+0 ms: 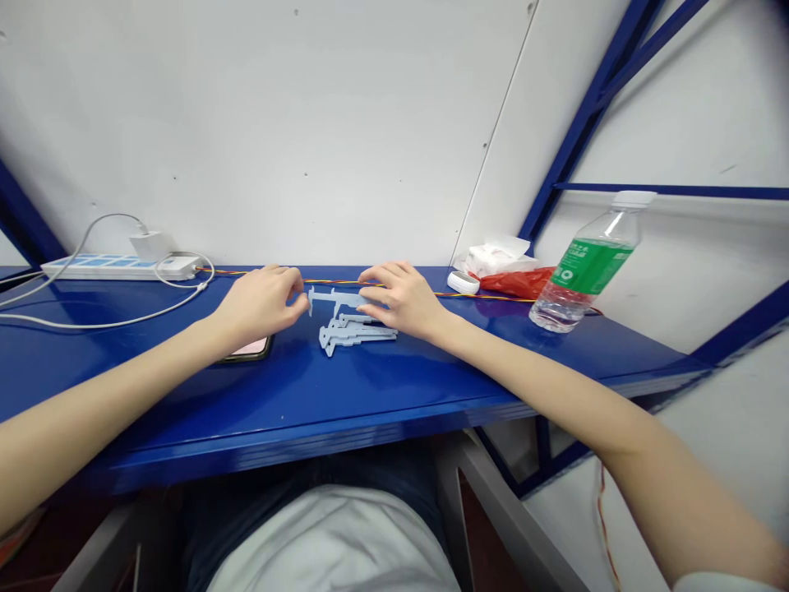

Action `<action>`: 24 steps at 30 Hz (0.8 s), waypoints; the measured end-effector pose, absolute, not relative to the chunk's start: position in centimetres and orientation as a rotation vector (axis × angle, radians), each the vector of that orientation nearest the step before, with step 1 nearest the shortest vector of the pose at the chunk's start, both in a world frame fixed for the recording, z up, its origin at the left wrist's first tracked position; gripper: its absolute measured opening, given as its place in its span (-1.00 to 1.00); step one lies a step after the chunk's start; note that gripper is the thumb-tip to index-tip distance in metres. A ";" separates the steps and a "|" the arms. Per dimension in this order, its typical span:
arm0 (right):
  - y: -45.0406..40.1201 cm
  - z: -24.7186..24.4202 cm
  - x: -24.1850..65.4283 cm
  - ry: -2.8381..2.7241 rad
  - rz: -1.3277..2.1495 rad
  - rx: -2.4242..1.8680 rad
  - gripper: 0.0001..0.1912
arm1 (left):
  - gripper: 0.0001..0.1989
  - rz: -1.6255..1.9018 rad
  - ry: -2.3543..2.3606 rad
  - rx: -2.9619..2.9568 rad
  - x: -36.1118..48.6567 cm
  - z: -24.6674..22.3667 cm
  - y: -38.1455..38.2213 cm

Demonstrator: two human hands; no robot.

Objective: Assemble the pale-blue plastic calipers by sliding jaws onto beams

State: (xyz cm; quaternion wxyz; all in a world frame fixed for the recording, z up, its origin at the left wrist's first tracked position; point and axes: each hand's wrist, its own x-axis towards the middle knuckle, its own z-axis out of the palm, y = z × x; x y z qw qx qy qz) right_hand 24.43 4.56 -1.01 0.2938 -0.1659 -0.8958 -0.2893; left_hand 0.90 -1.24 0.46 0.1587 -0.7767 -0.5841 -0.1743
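A pale blue-grey plastic vernier caliper [345, 299] spans the gap between my hands, its jaws to the left and set apart. My right hand [407, 300] grips the beam end between thumb and fingers, which hide that end. At the jaw end, my left hand [266, 299] is curled, with thumb and fingertips closed at the caliper's outer jaw. More calipers [354, 333] of the same colour lie overlapping on the blue table [308, 382], just below the held one. Beneath my left wrist a phone [252, 349] is partly covered.
At left, a white power strip [117, 267] holds a charger [151, 245] with a looping white cable. A water bottle [588, 263] stands at right, near a red plastic bag [518, 282], a tissue pack [496, 256] and a small white round-edged object [463, 283]. Thin coloured wires run along the wall.
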 end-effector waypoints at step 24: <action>4.0 -0.6 24.6 -2.641 -0.050 -0.565 -0.80 | -0.76 -0.184 -1.359 -2.398 0.5 0.3 -1.2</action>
